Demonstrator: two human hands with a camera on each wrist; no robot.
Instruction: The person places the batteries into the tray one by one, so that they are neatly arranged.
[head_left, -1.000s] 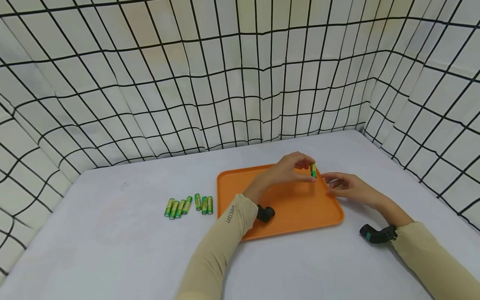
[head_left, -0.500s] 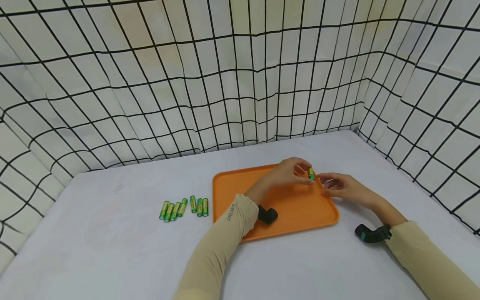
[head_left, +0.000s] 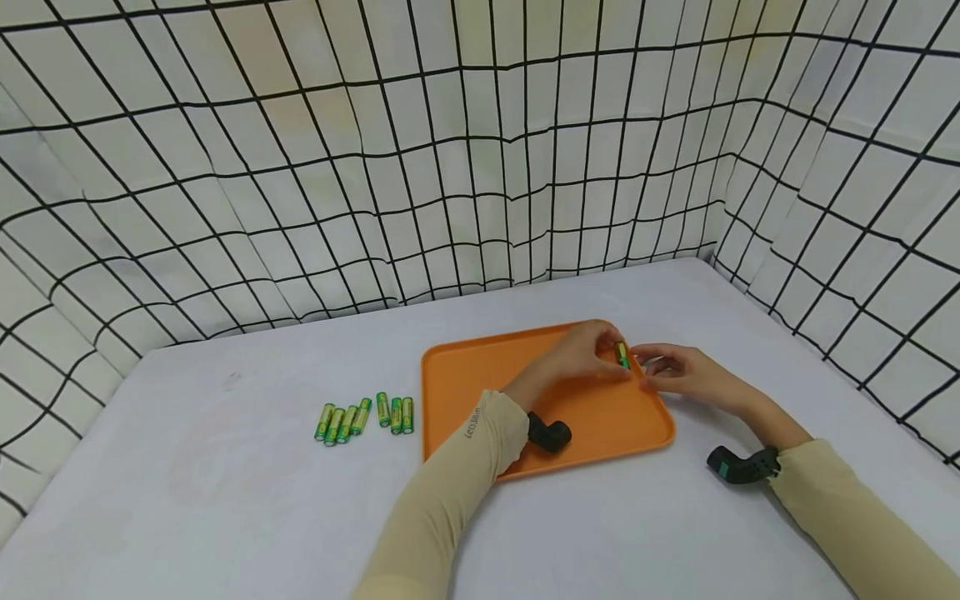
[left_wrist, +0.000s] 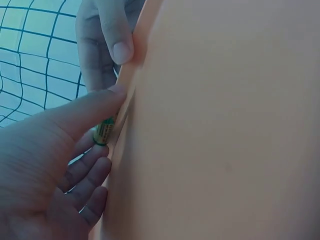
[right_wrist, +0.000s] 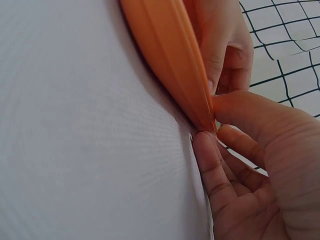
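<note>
Battery [left_wrist: 103, 132], label [left_wrist: 102, 135] unreadable, is pinched by the left hand [head_left: 576, 356], sleeve lettering [head_left: 472, 422] blurred; the right hand [head_left: 688, 373] grips the tray [head_left: 468, 375].

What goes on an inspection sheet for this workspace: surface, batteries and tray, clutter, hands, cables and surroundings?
Surface: white-covered table, carrying the tray and loose batteries.
Job's things: orange tray on the table; one green-and-yellow battery held at its right rim, contact with the rim unclear; seven loose batteries left of the tray, four in one group, three in another.
Clutter: nothing seen.
Hands: left hand pinches the one battery; right hand holds the tray's right rim; black device at each wrist.
Cables: nothing seen.
Surroundings: white backdrop with black grid lines, behind and at both sides.
</note>
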